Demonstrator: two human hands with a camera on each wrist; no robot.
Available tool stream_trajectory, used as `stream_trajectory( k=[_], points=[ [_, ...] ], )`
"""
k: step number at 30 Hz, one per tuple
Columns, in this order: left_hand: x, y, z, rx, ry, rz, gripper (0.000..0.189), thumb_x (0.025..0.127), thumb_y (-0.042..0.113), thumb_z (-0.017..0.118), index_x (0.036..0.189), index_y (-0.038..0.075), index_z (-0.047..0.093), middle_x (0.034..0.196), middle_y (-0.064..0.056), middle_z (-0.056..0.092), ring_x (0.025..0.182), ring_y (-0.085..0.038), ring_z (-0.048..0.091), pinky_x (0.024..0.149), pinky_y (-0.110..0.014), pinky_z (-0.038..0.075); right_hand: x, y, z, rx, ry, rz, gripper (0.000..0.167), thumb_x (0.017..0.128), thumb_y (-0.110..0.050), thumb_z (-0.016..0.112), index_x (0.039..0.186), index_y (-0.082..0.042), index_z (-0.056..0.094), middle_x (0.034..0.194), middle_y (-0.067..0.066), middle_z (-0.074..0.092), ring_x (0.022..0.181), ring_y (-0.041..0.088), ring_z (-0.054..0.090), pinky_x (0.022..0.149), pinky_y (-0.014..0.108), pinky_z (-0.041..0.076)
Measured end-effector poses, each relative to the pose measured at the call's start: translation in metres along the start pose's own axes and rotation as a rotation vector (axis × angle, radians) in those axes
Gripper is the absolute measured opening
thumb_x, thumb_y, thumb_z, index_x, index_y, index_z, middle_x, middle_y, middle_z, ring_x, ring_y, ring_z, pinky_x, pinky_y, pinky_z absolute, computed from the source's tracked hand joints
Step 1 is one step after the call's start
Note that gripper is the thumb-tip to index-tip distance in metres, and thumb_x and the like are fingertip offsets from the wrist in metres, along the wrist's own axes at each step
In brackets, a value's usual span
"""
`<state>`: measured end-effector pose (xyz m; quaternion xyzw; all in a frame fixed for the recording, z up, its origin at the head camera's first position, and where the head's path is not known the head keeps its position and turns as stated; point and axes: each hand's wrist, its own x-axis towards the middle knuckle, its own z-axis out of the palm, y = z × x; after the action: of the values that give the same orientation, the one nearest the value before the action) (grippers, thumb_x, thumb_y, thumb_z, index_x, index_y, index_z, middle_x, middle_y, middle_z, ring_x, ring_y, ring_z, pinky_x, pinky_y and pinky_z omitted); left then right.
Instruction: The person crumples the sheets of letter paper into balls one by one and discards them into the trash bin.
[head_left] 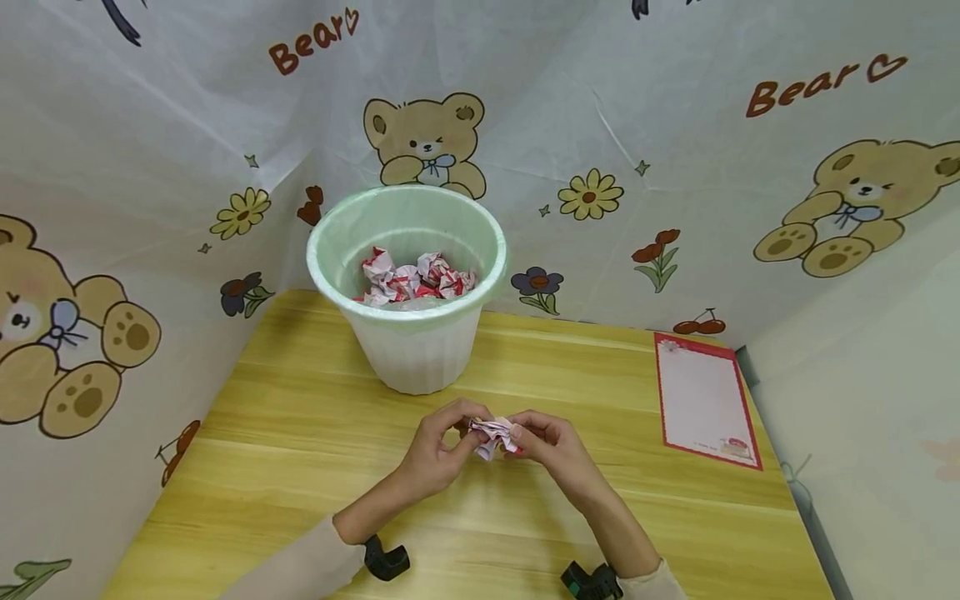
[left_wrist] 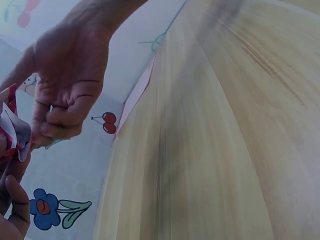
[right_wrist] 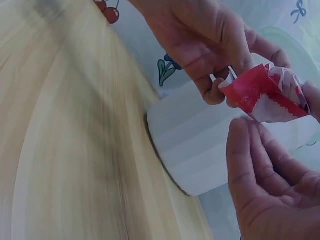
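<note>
A partly crumpled sheet of white paper with red edging [head_left: 495, 435] is held up between both hands, over the table in front of the bin. My left hand [head_left: 437, 452] pinches its left side between thumb and fingers. On the other side, my right hand [head_left: 557, 457] grips it the same way. Close up in the right wrist view, the paper [right_wrist: 262, 95] shows a red printed corner and several folds. Behind the hands stands a pale green and white bin [head_left: 420, 354], with several crumpled red-and-white paper balls [head_left: 405, 282] inside.
A flat sheet with a red border [head_left: 705, 400] lies at the right of the wooden table [head_left: 300, 467]. A white cloth printed with bears [head_left: 570, 100] hangs behind and along the sides. Dark devices [head_left: 386, 558] are worn on both wrists.
</note>
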<state>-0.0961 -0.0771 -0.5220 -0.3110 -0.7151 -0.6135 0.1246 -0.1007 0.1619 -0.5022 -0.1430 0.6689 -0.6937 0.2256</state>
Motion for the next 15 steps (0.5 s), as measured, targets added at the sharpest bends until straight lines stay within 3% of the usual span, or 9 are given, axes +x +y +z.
stream_trajectory(
  k=[6,12,15],
  points=[
    [-0.001,0.002,0.006,-0.045,0.02,-0.011,0.025,0.098,-0.008,0.07,0.112,0.013,0.07,0.103,-0.006,0.072,0.083,-0.013,0.064,0.07,-0.023,0.058,0.0,0.001,0.002,0.049,-0.018,-0.042,0.033,0.107,-0.011,0.065,0.129,0.014,0.065,0.109,-0.003,0.079,0.098,0.011,0.076,0.094,0.043,0.066],
    [-0.001,0.003,0.013,-0.197,0.05,-0.045,0.015,0.099,-0.011,0.068,0.103,0.003,0.067,0.106,-0.021,0.071,0.101,-0.007,0.071,0.08,-0.029,0.065,-0.001,0.002,0.007,0.076,0.041,-0.075,0.02,0.103,-0.007,0.07,0.115,0.009,0.069,0.095,-0.005,0.078,0.084,0.009,0.073,0.079,0.03,0.066],
    [0.0,0.003,0.014,-0.249,0.062,-0.052,0.013,0.098,-0.012,0.069,0.1,0.0,0.067,0.103,-0.025,0.071,0.099,-0.005,0.071,0.079,-0.028,0.065,0.0,0.002,0.008,0.068,0.061,-0.118,0.016,0.103,-0.005,0.069,0.109,0.01,0.068,0.091,-0.006,0.076,0.078,0.006,0.069,0.072,0.025,0.062]
  ],
)
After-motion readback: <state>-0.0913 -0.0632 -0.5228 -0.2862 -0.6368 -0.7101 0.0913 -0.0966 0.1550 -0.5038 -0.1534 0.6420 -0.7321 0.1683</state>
